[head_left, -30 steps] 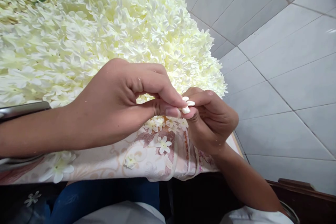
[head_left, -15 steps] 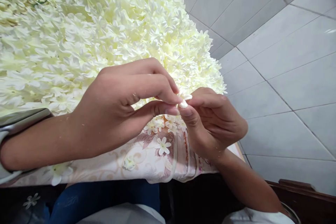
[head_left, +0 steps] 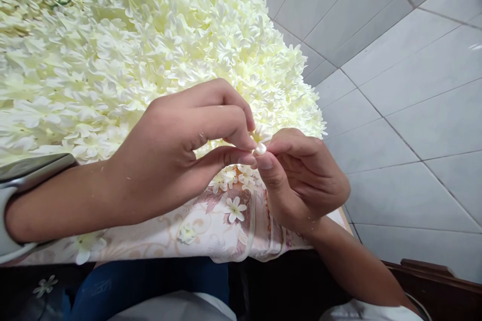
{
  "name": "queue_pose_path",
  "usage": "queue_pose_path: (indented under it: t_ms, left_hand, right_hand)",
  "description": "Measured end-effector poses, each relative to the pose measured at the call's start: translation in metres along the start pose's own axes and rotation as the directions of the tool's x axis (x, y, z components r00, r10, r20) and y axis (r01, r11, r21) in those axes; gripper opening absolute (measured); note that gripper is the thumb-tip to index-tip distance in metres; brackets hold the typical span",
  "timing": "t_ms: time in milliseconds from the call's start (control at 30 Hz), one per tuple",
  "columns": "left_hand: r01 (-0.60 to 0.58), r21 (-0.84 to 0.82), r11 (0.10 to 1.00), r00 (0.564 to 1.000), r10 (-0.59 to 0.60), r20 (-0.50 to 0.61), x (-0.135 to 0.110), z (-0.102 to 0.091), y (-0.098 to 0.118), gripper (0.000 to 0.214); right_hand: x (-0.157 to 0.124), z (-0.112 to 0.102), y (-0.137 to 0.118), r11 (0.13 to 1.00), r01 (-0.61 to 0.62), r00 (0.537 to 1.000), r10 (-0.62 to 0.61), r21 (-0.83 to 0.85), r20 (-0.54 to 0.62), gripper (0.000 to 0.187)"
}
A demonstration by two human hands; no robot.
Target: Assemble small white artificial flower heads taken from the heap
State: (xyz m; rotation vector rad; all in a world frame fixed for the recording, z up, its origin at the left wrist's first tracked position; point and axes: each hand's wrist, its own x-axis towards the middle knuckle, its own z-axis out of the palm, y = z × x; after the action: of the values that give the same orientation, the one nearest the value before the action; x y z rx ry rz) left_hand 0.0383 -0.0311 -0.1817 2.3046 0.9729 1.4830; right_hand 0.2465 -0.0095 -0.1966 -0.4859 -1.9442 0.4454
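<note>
Tiles: pale grey with dark joints, filling the right side, beyond the flowers and the right forearm.
Pile: white to yellow-green flowers, heaped over the upper left and middle; directly behind both hands from this view.
Cloth: pale, printed with scrolls and pinkish-brown leaves; along the near edge, below the hands, folded and ridged beside the right wrist.
Left hand: reaching in from the left, back of hand upward, raised above the cloth. Thumb and forefinger closed in a pinch at the bud's left side; remaining fingers bent, partly hidden.
Right hand: reaching in from lower right, wrist bent, palm side turned left. Thumb and forefinger pinched at the bud's right side, thumb lower; other fingers curled toward the palm.
Watch: on the left wrist, light strap, well apart from the bud.
Loose flower: white, open, flat on the cloth below the joined fingertips; small cluster just above, nearer the pile.
Bud: white, curled, held in the air between the two pinches. Right of the left fingertips, left of the right ones; apparently touching both, so neither hand nearer. Long axis: cannot tell, mostly covered by fingers.
</note>
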Motion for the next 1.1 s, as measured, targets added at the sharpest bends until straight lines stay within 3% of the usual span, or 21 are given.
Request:
queue_pose_path:
  t_ms: [233,467,667,900,1100]
  left_hand:
    - [0.040,-0.172,0.984,0.998,-0.029,0.064,-0.001,0.001,-0.002,0.008]
    - [0.272,-0.404,0.874,0.962,-0.241,0.127,0.002,0.004,0.000,0.011]
    - [0.374,-0.419,0.827,0.927,-0.322,0.191,0.004,0.000,0.000,0.016]
    - [0.360,-0.382,0.851,0.932,-0.310,0.189,0.005,0.001,0.000,0.012]
    - [0.356,-0.358,0.863,0.933,-0.305,0.192,0.002,0.003,0.000,0.012]
  right_hand:
    - [0.002,-0.003,-0.001,1.000,0.011,0.998,-0.012,0.004,0.069,0.018]
    - [0.004,-0.007,0.001,0.998,0.050,0.986,-0.053,0.022,0.160,0.020]
    - [0.006,-0.008,0.002,0.998,0.050,0.979,-0.055,0.032,0.198,0.016]
    - [0.007,-0.010,0.001,0.997,0.021,0.974,-0.036,0.068,0.224,0.013]
    - [0.001,-0.009,0.004,0.974,-0.146,0.968,0.104,0.174,0.230,0.005]
